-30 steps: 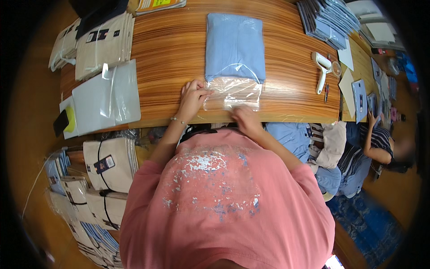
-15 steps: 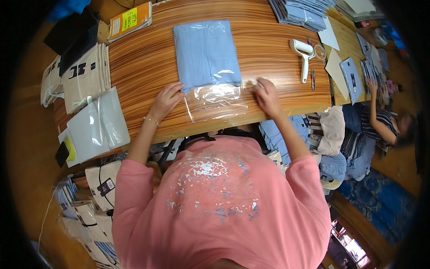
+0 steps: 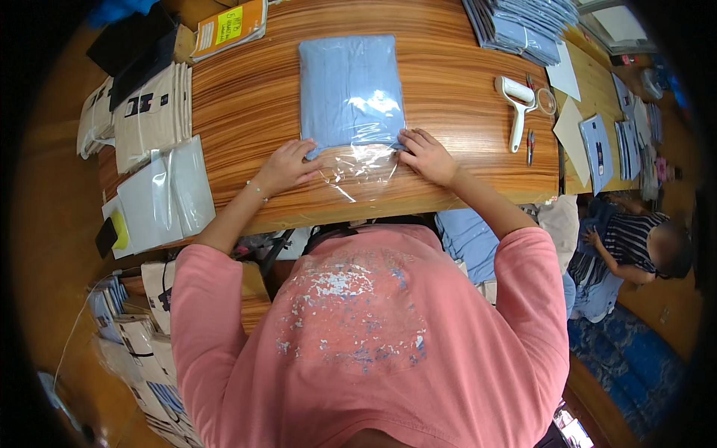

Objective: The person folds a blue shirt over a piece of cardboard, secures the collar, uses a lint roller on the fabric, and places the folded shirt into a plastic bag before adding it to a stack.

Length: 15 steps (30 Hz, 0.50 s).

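A folded light blue garment (image 3: 349, 93) lies flat on the wood-grain table inside a clear plastic bag. The bag's loose transparent flap (image 3: 360, 178) hangs past the garment's near edge toward me, creased and shiny. At the near left corner my left hand (image 3: 287, 166) is closed on the bag's edge, fingertips against the plastic. My right hand (image 3: 429, 157) grips the bag at the near right corner, its fingers bent over the edge. The exact hold of the fingertips on the thin film is hard to make out.
On the right lie a white lint roller (image 3: 515, 112), small snips (image 3: 530, 148) and a tape ring (image 3: 546, 101). Stacked blue garments (image 3: 519, 30) stand far right. Packed beige garments (image 3: 153, 116) and clear bags (image 3: 160, 198) lie left. Another person (image 3: 631, 243) sits at right.
My right hand has moved left from the bare table onto the bag's near right corner. My left hand has shifted inward along the flap. The flap is more gathered. The view has turned slightly.
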Tool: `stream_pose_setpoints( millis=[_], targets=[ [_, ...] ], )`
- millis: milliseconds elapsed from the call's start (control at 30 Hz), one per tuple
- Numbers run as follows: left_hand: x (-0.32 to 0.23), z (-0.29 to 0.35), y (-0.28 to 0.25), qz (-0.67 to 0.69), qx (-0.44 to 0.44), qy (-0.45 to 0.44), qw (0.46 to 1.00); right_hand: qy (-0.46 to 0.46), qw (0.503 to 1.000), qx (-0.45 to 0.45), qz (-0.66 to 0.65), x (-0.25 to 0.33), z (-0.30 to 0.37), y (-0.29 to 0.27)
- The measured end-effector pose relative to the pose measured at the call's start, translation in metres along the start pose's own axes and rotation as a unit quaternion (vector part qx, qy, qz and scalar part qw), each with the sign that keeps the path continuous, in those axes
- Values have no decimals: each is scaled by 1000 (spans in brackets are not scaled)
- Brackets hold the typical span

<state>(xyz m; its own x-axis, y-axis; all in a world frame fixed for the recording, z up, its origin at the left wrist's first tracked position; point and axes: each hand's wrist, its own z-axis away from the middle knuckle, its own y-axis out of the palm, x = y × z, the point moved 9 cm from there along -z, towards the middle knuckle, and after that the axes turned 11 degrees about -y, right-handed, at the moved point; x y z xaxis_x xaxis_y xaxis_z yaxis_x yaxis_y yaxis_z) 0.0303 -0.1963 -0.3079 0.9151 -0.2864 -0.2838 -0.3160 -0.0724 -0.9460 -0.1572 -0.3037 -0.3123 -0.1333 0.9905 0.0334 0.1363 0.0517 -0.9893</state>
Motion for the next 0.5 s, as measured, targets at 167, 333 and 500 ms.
stream_pose_setpoints(
  millis=[167, 333, 500],
  targets=[
    [6, 4, 4, -7, -4, -16, 1000, 27, 997, -61, -38, -4, -1, -8],
    [32, 3, -8, 216, -99, -206, 949, 283, 895, -169, -300, -45, 9, -3],
    [63, -2, 5, 339, -191, -426, 817, 454, 813, -211, -297, -75, 9, 3]
  ],
)
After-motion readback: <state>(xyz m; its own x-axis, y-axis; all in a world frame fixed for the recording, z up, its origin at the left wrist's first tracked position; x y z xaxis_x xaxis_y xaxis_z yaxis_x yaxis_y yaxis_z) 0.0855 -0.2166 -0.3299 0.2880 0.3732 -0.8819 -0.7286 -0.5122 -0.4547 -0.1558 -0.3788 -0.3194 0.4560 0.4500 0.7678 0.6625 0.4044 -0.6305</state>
